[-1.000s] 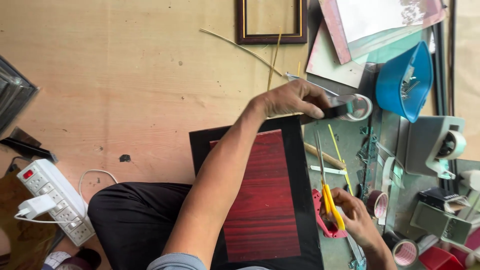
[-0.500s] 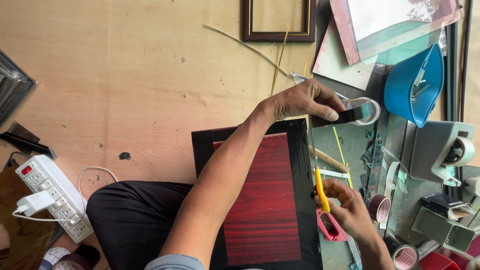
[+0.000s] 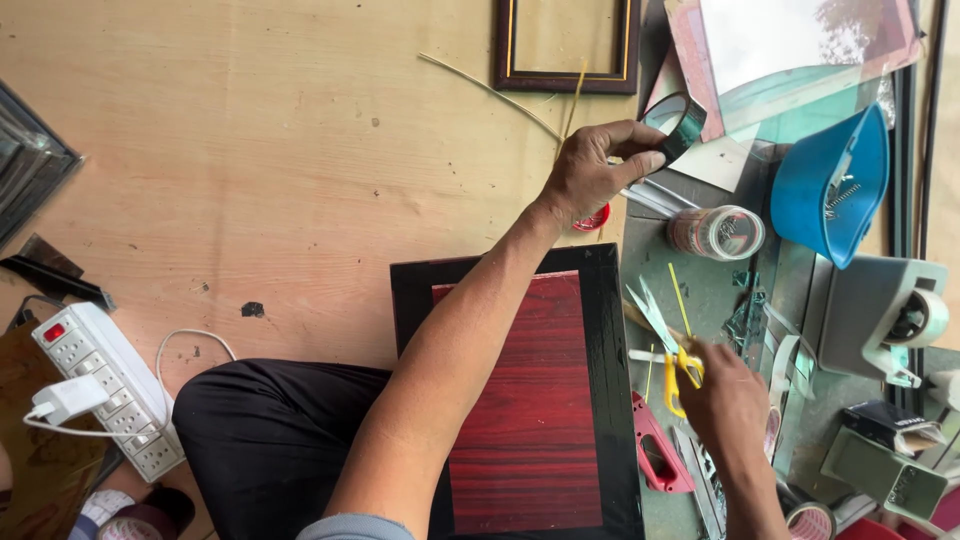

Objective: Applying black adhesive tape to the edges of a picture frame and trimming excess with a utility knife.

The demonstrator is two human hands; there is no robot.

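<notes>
Left hand [image 3: 590, 175] raised over the plywood floor [image 3: 250, 150], fingers and thumb closed on a roll of dark tape [image 3: 675, 122], held up on edge just below the bottom right corner of an empty dark picture frame [image 3: 565, 45]. Right hand [image 3: 728, 400] lower, over the grey-green table [image 3: 700, 290], closed around the yellow handles of a pair of scissors [image 3: 665, 335]; blades parted and pointing up and left toward the red panel. Tape and scissors well apart, with a clear plastic jar [image 3: 716, 232] lying on the table between them.

Beneath the left forearm, a red wood-grain panel in a black frame [image 3: 530, 400], resting across a black-trousered leg [image 3: 270, 440] and touching the left edge of the table. Just right of its lower part, a pink tool [image 3: 655, 455] with a cut-out grip. A small red cap [image 3: 592, 217] half hidden behind the left wrist. Farther right on the table, a blue scoop-shaped container [image 3: 825, 190] and a grey tape dispenser [image 3: 885, 310]. At the floor's left edge, a white power strip [image 3: 105, 385] with a plug in it.

Right-hand fingers blurred, so exact grip in the handles hard to make out. Tape's loose end not discernible. Panel's bottom edge cut off by the picture, as is the frame's top.
</notes>
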